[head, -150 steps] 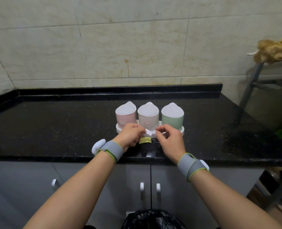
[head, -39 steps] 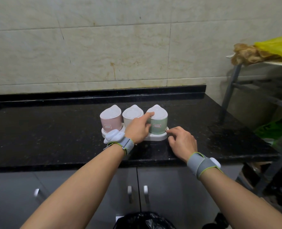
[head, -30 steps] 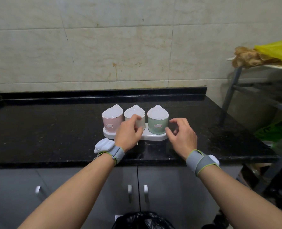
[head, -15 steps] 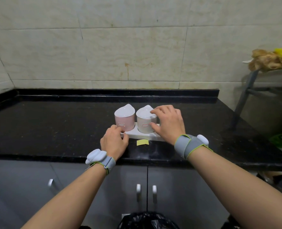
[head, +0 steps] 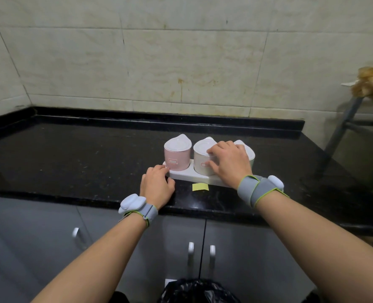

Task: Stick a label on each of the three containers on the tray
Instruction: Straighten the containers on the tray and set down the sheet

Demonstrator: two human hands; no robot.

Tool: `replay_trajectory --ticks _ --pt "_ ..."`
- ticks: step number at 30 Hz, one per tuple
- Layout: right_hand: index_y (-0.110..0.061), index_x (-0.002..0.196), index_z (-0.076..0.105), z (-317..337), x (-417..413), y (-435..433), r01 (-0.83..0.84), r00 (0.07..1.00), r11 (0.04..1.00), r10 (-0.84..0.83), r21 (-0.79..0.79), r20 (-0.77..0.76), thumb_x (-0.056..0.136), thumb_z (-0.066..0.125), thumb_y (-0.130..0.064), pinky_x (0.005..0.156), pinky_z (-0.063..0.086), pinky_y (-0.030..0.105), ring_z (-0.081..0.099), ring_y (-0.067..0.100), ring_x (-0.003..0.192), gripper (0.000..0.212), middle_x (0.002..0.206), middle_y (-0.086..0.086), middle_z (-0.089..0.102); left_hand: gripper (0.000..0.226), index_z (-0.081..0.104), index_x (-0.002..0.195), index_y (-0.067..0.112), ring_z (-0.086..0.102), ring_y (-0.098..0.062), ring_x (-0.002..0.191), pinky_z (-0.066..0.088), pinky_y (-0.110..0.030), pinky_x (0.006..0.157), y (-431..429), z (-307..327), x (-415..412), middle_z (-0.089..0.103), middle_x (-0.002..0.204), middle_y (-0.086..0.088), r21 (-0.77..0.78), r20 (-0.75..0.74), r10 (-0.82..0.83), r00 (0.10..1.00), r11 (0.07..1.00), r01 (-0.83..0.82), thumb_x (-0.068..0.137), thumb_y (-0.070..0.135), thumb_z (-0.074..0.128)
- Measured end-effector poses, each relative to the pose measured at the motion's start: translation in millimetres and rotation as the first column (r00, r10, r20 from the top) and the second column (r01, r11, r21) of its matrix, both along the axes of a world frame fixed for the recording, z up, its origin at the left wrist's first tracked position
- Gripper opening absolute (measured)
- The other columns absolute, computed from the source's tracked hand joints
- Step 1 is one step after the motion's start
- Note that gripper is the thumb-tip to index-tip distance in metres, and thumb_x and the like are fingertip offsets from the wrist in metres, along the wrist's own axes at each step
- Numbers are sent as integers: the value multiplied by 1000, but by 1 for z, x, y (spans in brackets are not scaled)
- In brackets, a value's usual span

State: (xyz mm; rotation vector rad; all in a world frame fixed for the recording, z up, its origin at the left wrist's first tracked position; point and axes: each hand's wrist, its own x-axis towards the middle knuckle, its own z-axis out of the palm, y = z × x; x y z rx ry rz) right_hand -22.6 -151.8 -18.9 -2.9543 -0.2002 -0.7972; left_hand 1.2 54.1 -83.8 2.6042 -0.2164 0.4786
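A white tray (head: 187,175) on the black counter holds three lidded containers. The pink container (head: 177,155) stands at the left with a small label on its front. My right hand (head: 227,161) reaches over the green container (head: 249,150), hiding most of it. Its fingers lie on the lid of the beige container (head: 199,159) and its thumb presses that container's front. My left hand (head: 157,185) is curled at the tray's left front corner, fingertips against it. A yellow label sheet (head: 200,186) lies on the counter just in front of the tray.
The black counter (head: 82,158) ends at a tiled wall behind and an edge close to me. Grey cabinet doors (head: 231,248) and a black rubbish bag (head: 194,291) are below. A metal rack (head: 343,127) with cloths stands at the right.
My right hand came from the tray's right end over the green container onto the beige one. My left hand dropped from the beige container to the tray's left corner, uncovering the yellow sheet.
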Motion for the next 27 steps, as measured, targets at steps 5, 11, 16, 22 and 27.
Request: replay_trajectory --ticks 5,11,16,22,27 --pt "-19 102 59 -4 5 8 47 998 999 -47 -21 36 78 60 -46 87 32 40 50 27 101 36 103 4 59 33 67 111 14 53 -32 108 43 -40 92 2 1 -1 61 128 -2 -37 5 1 1000 999 -1 82 19 52" --pt "-15 91 54 -7 10 18 163 984 985 -158 -56 87 71 61 -50 82 33 42 49 29 91 41 94 6 57 34 67 111 15 53 -31 108 41 -40 92 1 1 -2 62 127 -1 -46 2 3 1000 999 -3 81 19 51" --pt "-19 101 56 -6 9 5 40 999 999 -40 -12 25 75 65 -48 83 32 39 48 27 100 40 103 3 57 37 66 115 18 52 -29 111 39 -39 93 2 0 -1 60 130 0 -52 -2 5 1000 999 -5 82 20 51" --pt "-27 112 60 4 3 -14 -72 995 995 76 64 -67 80 67 -34 88 34 38 51 22 108 34 115 -4 61 35 67 113 18 53 -29 108 40 -40 92 2 1 -3 62 126 0 -48 10 9 1000 999 -9 82 19 50" --pt "-29 116 63 14 4 -14 -55 993 997 60 52 -105 84 55 -14 91 31 38 51 23 113 36 124 -7 62 32 70 105 16 53 -30 104 38 -39 91 2 4 -7 67 116 -1 -101 14 7 1000 995 -5 81 12 50"
